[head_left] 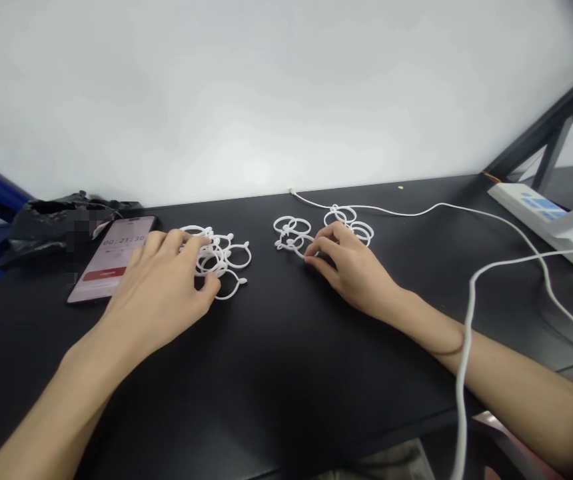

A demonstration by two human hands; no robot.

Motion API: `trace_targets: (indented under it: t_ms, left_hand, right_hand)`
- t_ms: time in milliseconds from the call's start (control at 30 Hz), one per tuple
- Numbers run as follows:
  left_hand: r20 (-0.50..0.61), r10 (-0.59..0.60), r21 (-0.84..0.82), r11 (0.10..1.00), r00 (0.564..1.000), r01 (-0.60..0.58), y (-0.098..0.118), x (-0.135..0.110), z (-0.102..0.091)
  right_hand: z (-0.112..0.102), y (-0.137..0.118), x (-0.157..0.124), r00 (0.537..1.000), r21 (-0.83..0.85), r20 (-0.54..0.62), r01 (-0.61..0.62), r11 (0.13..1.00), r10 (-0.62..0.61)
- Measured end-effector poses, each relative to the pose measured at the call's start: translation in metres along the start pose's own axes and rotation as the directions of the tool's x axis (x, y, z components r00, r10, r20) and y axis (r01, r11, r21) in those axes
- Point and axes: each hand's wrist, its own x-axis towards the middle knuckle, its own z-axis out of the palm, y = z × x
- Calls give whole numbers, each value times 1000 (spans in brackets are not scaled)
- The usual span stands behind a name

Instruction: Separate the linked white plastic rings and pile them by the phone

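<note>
Smooth and black, the counter [266, 373] runs back beyond both hands to a pale wall [286, 100]. Right of the left grip [161, 280], and partly under its fingers, lies a tangled heap of white loops [220, 265], several showing a small tab. Thumb and forefinger of this grip are spread about the heap; whether the hidden fingers press on anything cannot be told. The right grip [354, 270] has thumb and forefinger brought together, seemingly pinching the rim of a single loop [294, 251], with one cluster [285, 231] just to the left of that grip and the far cluster [334, 209] just beyond it. For clean handling, the right grip would do best to take only one rim at a time, tilting it a little so that no neighbouring tab comes along. The left grip probably serves better resting lightly, since heavy pressure could knot the loops further. It seems wise to move the right forearm [531, 387] gently under the white cable [470, 300] that crosses it, as a snag could jog the hand, and to avoid nudging the phone [104, 257] left of the left grip.
</note>
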Motion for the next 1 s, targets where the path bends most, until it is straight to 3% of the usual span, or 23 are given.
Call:
trace_targets:
  t_ms: [167,300,567,700,833,900,1000]
  left_hand:
    - [5,-23,-25,999,1000,23,2,1,1]
    - [-18,-29,-87,996,999,27,16,3,-4]
    - [-135,105,-383,912,985,-150,51,1,-4]
    - [-155,72,-511,848,985,-142,57,1,-5]
    - [-109,-65,-622,783,992,-17,52,4,-8]
    - [-70,-117,-675,737,991,39,50,4,-10]
    - [-60,-99,-703,711,993,28,50,3,-11]
  right_hand:
    - [-4,-5,-3,999,97,-33,43,994,-40]
    - [-4,-13,-6,995,155,-29,94,983,-91]
    - [-6,-30,-9,983,368,-102,182,912,-155]
    - [-8,-37,-10,996,607,-25,88,790,-91]
    - [-6,-39,-11,994,738,103,-104,666,41]
    - [-3,-38,-11,983,741,148,-183,646,110]
    - [-1,-35,-10,973,699,114,-221,680,199]
